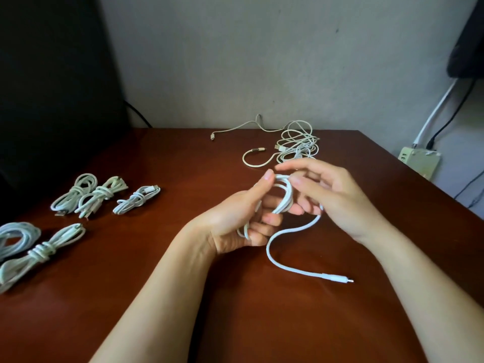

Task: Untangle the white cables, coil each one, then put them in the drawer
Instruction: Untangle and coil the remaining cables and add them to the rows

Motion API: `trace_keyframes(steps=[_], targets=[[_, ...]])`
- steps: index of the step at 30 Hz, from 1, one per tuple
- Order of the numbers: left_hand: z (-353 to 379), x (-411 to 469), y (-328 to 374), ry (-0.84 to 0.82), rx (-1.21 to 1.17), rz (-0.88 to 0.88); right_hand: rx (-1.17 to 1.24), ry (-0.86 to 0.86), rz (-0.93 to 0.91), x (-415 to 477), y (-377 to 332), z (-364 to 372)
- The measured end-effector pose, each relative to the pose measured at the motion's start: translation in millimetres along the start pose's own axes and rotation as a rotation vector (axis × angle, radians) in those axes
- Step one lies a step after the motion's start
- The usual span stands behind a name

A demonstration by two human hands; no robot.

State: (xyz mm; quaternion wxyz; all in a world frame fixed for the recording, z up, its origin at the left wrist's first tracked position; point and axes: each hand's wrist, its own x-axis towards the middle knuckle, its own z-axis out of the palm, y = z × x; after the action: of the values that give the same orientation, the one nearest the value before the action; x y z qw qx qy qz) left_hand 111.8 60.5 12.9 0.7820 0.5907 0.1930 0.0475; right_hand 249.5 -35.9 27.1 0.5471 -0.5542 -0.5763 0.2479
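My left hand (243,218) grips a half-wound white cable (284,195) over the middle of the brown table (183,258), loops held between thumb and curled fingers. My right hand (332,195) pinches the same cable at the top of the loops. The cable's loose tail (275,260) curves down to the table and ends in a plug (337,278). A tangle of white cables (297,145) lies at the back of the table, behind my hands. Several coiled cables (91,195) lie on the left. No drawer is in view.
A dark panel (52,87) stands at the back left with a black wire behind it. Past the table's right edge, a power strip (419,159) with white and black leads sits by the wall. A dark object (468,40) hangs at the upper right.
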Motion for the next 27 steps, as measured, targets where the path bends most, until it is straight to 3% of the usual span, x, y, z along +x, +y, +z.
trace_keyframes(steps=[5,11,16,20,24,27], targets=[[-1.4,3.9,1.6,0.192,-0.134,0.087,0.068,0.200,0.082,5.5,4.9,-2.7],[0.4,5.7,1.4,0.275,-0.203,0.128,0.203,0.217,0.164,4.7,2.9,2.0],[-0.2,6.4,0.7,0.305,-0.070,0.089,0.278,0.232,0.220,5.5,2.1,1.3],[1.1,6.0,-1.4,0.230,0.059,0.024,0.087,0.211,0.205,4.6,3.9,-0.2],[-1.3,2.8,0.5,0.101,0.049,-0.033,-0.404,0.197,-0.005,1.9,5.2,4.5],[-1.9,0.6,2.1,0.010,0.047,-0.056,-0.302,0.169,-0.047,-1.5,2.5,9.8]])
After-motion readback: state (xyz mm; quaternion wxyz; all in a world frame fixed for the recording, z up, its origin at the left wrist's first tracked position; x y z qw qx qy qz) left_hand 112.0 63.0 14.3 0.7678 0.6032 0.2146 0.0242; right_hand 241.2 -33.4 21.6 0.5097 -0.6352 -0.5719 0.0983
